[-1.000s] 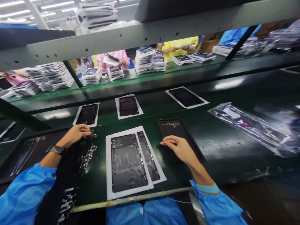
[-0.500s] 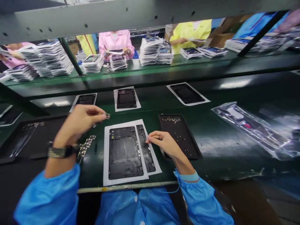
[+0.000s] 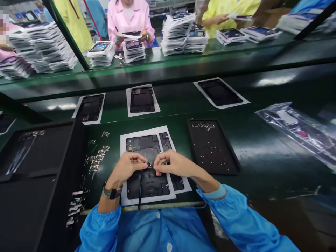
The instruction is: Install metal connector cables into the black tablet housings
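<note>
Between thumb and fingers, my left hand (image 3: pixel 128 168) pinches a small circuit board (image 3: pixel 148 163) above a black tablet housing (image 3: pixel 149 185) on white paper. My right hand (image 3: pixel 174 163) is closed in a pinch just right of the board; whatever it holds, if anything, is too small to name. A thin dark stick (image 3: pixel 140 190) stands out below my left hand, over the housing. Partly under the first, a second housing (image 3: pixel 177 182) lies at the right. More small boards (image 3: pixel 98 159) are spread on the green bench to the left.
A black tray (image 3: pixel 212 148) with small parts is at the right, a plastic bag (image 3: pixel 299 129) beyond it. Three housings, one a middle housing (image 3: pixel 142 99), lie further back. At left is a large black box (image 3: pixel 52 150). People work behind paper stacks (image 3: pixel 175 33) across the bench.
My left hand has moved right and down with the small board, from the bench's left side to over the housing. My right hand has come close to it. The view has shifted.
</note>
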`<control>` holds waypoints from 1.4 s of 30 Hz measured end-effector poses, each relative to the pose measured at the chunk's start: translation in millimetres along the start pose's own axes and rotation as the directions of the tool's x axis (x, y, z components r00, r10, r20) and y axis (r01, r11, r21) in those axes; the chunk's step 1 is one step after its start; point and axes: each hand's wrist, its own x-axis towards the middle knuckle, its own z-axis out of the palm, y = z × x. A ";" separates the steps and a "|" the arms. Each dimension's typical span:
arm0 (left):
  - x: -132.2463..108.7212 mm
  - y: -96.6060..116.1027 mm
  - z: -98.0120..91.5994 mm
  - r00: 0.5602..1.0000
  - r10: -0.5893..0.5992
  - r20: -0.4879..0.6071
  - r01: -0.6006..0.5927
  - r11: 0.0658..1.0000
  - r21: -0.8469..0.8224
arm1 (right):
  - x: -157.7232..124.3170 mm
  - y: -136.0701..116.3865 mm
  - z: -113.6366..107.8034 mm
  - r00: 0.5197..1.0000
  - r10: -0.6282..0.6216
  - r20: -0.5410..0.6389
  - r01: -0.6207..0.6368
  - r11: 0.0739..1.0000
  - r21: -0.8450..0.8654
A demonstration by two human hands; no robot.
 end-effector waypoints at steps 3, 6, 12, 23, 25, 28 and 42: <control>1.4 2.8 -1.0 0.998 -0.030 0.054 0.029 1.000 0.005 | 4.2 -3.1 0.4 0.999 0.042 0.017 -0.042 0.999 -0.023; 4.0 2.8 -2.2 0.993 -0.057 0.105 0.056 0.998 0.010 | 6.2 -4.0 -0.3 0.996 0.076 0.038 -0.074 0.997 -0.036; 10.1 -0.2 -2.8 0.984 -0.081 0.161 0.080 0.997 0.011 | 6.5 -1.2 -0.9 0.994 0.108 0.033 -0.107 0.994 -0.033; 13.6 -8.0 -7.3 0.962 -0.097 0.256 0.085 0.995 0.059 | 9.4 -6.1 -1.4 0.978 0.189 0.091 -0.185 0.982 -0.046; 14.1 -8.5 -7.3 0.960 -0.096 0.263 0.088 0.995 0.045 | 10.2 -6.6 -3.0 0.975 0.194 0.110 -0.192 0.981 -0.025; 15.1 -9.4 -7.4 0.960 -0.092 0.263 0.089 0.996 0.022 | 11.0 -5.9 -4.6 0.974 0.193 0.120 -0.195 0.981 0.012; 8.0 -6.8 2.8 0.990 -0.053 0.130 0.034 0.990 0.140 | 11.7 3.4 4.4 0.967 0.252 -0.031 -0.253 0.967 -0.034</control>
